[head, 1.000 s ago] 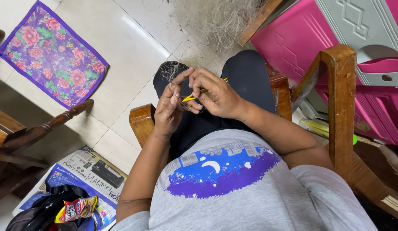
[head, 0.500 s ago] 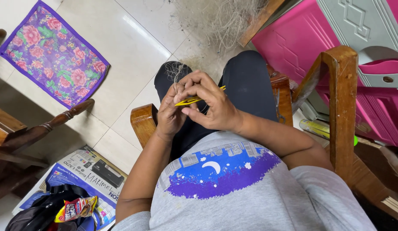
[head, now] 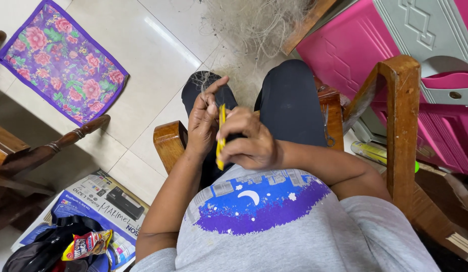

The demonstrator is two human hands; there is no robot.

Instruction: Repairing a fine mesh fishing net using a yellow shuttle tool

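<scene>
1. Hands meet over the lap, betw. the two wooden chair arms. Right hand is curled in a closed grip round a slim yellow tool, which stands nearly upright, tip up, touching the left hand's fingers.
2. Left hand: thumb and fingers pinched narrow on fine strands of pale net; index finger lifted clear. Strands too thin to see exactly where they pass thru the pinch.
3. Net lies bunched on the floor past the knees, trailing back toward the hands over the dark trousers.
4. Step in hand, as I judge it: working the tool thru or round a mesh while the left hand keeps the strand taut. Next move prob. calls for a short, steady pass of the tool tip w/o slackening the pinch.
5. Room: tight sideways. Left chair arm sits just beside the left wrist; right chair arm is near the right forearm. Open space is up and forward over the knees.
6. Floor at left: floral mat well apart, printed carton and dark bag near the chair's left side. Pink cabinet close on the right.
</scene>
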